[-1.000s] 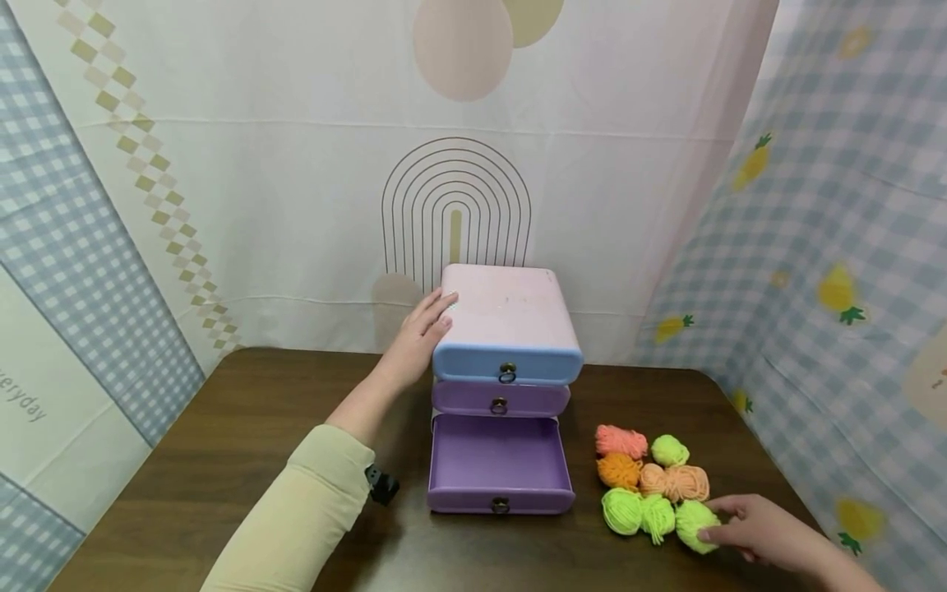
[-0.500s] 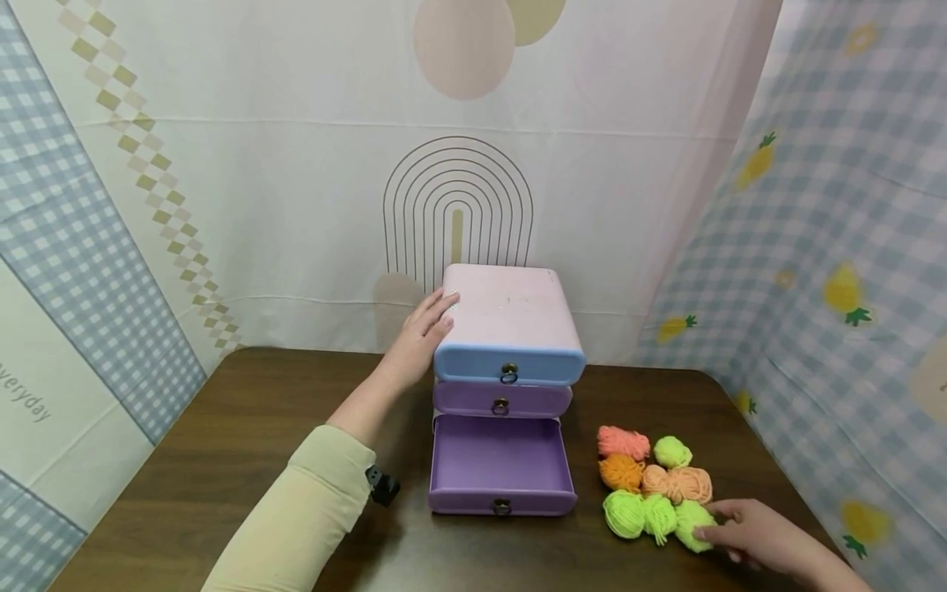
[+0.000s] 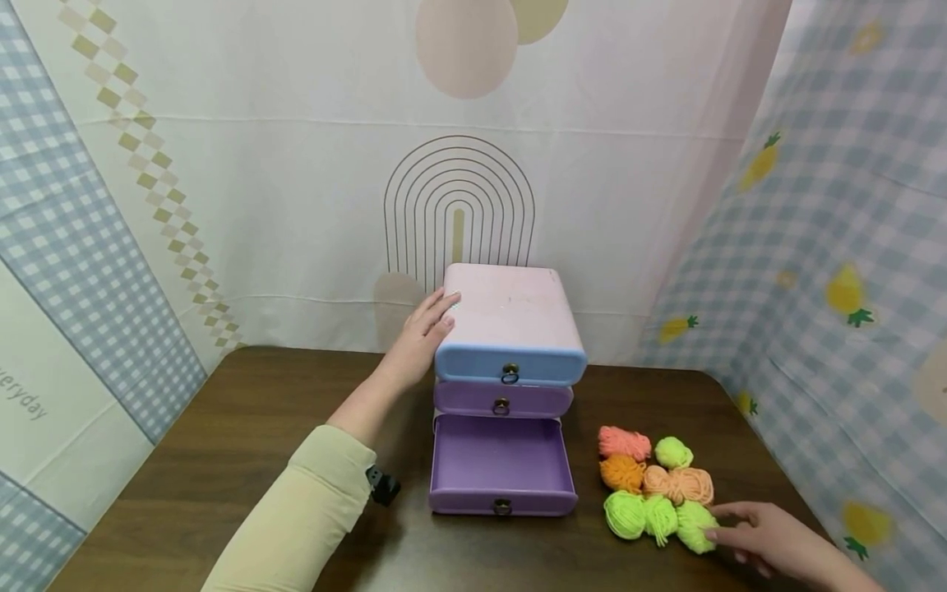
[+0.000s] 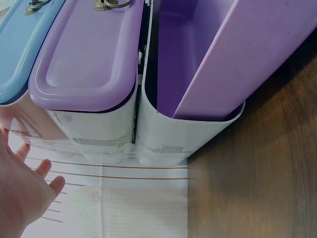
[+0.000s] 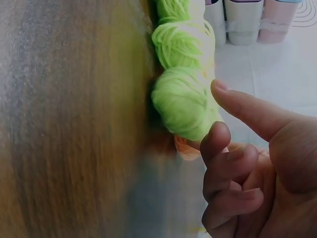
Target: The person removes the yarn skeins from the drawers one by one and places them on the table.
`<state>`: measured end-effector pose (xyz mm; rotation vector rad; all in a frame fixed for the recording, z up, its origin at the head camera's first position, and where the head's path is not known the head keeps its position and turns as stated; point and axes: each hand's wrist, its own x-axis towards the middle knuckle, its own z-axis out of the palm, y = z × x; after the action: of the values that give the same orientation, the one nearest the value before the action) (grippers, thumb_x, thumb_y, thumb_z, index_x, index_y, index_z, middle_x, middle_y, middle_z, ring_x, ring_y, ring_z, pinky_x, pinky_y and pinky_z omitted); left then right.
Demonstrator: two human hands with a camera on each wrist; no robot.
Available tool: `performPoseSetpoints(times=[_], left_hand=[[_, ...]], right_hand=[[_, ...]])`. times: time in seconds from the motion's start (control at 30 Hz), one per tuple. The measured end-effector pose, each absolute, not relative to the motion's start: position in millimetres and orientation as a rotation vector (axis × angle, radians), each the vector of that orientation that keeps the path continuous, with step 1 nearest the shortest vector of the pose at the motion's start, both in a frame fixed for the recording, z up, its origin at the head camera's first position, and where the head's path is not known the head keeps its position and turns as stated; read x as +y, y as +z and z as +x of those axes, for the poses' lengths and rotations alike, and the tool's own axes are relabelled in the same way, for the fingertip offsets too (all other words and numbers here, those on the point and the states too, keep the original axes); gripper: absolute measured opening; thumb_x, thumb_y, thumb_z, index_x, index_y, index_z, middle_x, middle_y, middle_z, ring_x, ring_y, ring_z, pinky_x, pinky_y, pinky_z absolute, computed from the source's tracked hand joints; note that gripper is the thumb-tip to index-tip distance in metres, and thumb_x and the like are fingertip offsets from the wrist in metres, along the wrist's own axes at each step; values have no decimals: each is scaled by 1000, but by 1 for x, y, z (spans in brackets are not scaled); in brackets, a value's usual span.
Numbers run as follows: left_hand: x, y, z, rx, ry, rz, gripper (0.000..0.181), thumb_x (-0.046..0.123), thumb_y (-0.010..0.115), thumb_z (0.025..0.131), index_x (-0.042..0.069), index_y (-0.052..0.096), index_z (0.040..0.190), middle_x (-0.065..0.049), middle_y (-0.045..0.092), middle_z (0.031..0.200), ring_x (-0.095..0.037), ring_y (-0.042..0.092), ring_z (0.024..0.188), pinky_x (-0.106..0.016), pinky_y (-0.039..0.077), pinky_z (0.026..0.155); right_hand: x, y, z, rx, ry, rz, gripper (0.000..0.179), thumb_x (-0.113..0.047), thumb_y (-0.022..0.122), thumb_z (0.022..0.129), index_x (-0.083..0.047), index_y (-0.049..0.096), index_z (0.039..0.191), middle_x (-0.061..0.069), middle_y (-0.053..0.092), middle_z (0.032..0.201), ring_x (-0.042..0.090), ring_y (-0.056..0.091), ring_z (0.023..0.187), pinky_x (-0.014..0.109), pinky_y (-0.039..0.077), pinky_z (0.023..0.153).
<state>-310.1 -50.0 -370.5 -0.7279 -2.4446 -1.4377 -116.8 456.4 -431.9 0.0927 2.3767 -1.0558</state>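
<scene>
My left hand (image 3: 414, 349) rests with fairly straight fingers on the left top edge of a small drawer cabinet (image 3: 510, 304). Its blue top drawer (image 3: 473, 366) and purple middle drawer (image 3: 466, 399) are closed, while the purple bottom drawer (image 3: 503, 452) is pulled out with nothing in it. At right, my right hand (image 3: 773, 543) is beside a lime-green yarn ball (image 3: 694, 528), thumb near its side. In the right wrist view, thumb and index finger stand apart at the edge of that yarn ball (image 5: 179, 101), not closed round it.
Beside the held-out hand lie more yarn bundles: lime-green ones (image 3: 625, 515), peach (image 3: 691, 485), orange (image 3: 623, 473), coral (image 3: 624, 442) and a small yellow-green ball (image 3: 673, 452). They sit on a dark wooden table (image 3: 244, 427). Printed cloths (image 3: 296, 205) hang behind and at both sides.
The right hand nudges the lime-green ball slightly left against its neighbour, then draws back a little to the right. The left hand stays on the cabinet.
</scene>
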Motion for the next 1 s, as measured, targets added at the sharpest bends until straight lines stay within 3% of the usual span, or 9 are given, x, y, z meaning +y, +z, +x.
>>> performPoseSetpoints(times=[0.47,1.0], left_hand=[[-50,-371,-310,-2444,-1417,-735,49,38,40,105,21,45,151,-2,22,163,-31,16,149,-59,14,115],[-51,-371,-311,-2458,-1415,-724,50,40,39,105,23,44,151,-1,21,164,-32,16,149,-60,14,115]], right_hand=[[460,-414,-112,2340,-1191,-11,55,-28,55,102,14,46,137,6,59,72,10,48,52,33,48,49],[402,-414,-132,2178,-1314,-387,44,-15,53,103,8,49,141,6,62,71,6,48,52,32,48,46]])
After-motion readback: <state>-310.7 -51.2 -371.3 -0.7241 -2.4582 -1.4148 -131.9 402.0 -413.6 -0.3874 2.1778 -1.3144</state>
